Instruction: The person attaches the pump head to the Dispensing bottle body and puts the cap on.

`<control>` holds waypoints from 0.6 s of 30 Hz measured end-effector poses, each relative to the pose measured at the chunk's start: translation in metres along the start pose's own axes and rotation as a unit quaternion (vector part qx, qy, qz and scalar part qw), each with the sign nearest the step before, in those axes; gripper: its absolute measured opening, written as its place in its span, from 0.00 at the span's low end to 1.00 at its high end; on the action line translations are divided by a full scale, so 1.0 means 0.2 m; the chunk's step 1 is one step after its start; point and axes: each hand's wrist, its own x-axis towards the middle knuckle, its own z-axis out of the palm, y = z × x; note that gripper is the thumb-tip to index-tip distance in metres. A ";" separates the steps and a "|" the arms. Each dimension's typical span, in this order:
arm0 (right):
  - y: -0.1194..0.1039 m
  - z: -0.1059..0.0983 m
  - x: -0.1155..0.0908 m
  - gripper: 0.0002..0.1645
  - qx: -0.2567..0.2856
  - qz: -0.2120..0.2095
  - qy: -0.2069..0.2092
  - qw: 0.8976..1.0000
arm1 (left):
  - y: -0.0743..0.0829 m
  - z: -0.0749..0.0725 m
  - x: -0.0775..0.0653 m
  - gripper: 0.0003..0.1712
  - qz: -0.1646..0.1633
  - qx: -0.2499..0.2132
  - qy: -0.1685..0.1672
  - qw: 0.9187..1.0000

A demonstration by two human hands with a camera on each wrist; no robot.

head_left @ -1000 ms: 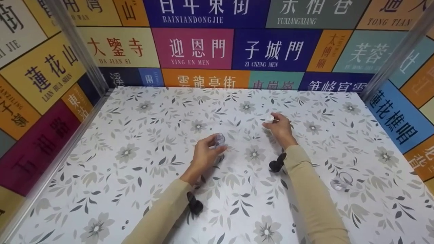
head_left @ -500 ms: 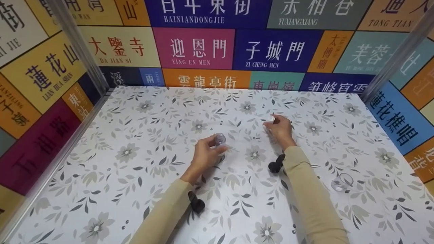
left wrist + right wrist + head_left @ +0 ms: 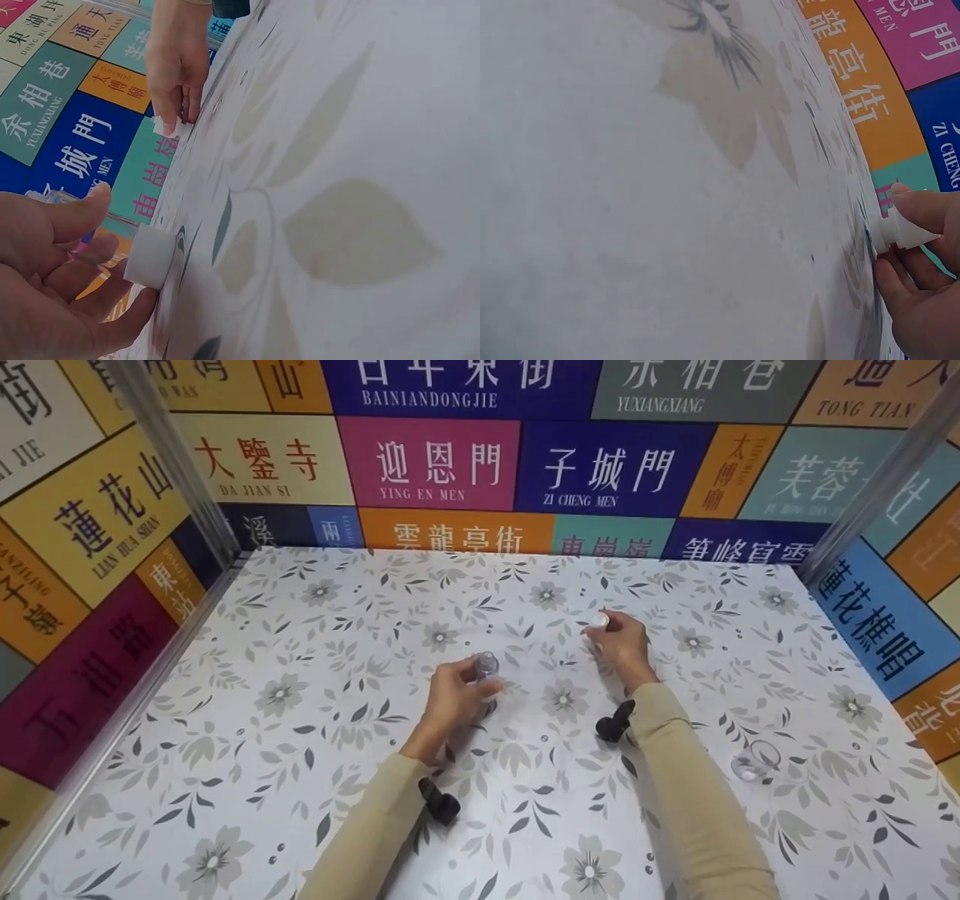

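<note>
Clear bottle (image 3: 488, 665), cap (image 3: 149, 256) down: I see the left hand (image 3: 453, 690) pinch it, the right hand (image 3: 622, 642) a white container (image 3: 601, 620), probably for steadiness.

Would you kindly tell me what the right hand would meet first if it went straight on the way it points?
The sign-covered wall at the back, probably: in the head view, the way ahead of the right hand looks free over the patterned tabletop, though the hand's height is unclear.
</note>
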 end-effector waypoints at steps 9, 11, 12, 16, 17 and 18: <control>-0.01 0.01 -0.01 0.34 0.028 -0.019 -0.007 0.999 | 0.01 0.00 0.01 0.30 -0.006 0.006 -0.001 1.000; -0.02 0.02 -0.01 0.36 0.031 -0.011 -0.005 0.999 | 0.01 0.00 0.01 0.31 -0.010 0.002 -0.004 1.000; -0.02 0.02 -0.02 0.36 0.033 -0.007 -0.004 0.999 | 0.01 0.00 0.01 0.31 -0.011 0.000 -0.005 1.000; -0.04 0.03 -0.03 0.35 0.068 -0.006 0.005 0.998 | 0.00 0.00 0.01 0.32 -0.023 0.001 -0.007 1.000; -0.04 0.03 -0.03 0.34 0.080 -0.010 0.008 0.997 | 0.00 0.00 0.01 0.32 -0.024 0.003 -0.006 1.000; -0.04 0.03 -0.04 0.34 0.092 -0.016 0.011 0.996 | 0.00 0.01 0.01 0.32 -0.025 0.004 -0.005 1.000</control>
